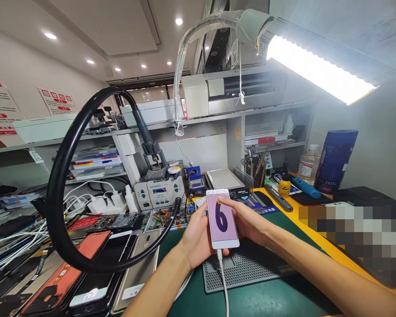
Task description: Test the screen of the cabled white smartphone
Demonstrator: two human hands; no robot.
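Observation:
A white smartphone [222,229] is held upright in front of me, its screen lit pink with a large dark figure 6. My left hand [197,233] is closed round its left side and lower back, with fingertips showing below the bottom right corner. From the right, my right hand [247,220] grips the phone's edge, its thumb lying across the upper screen; its other fingers are mostly hidden behind. A white charging cable [223,281] is plugged into the phone's bottom end and runs down towards me. Below lies a grey perforated mat [251,268] on the green work mat [191,304].
Several phones and phone parts [95,277] cover the left side. A black hose [53,189] loops over them from the soldering station [161,191]. A bright lamp [320,70] hangs above right. A yellow bottle [284,187] and a blue-handled tool [305,187] lie right.

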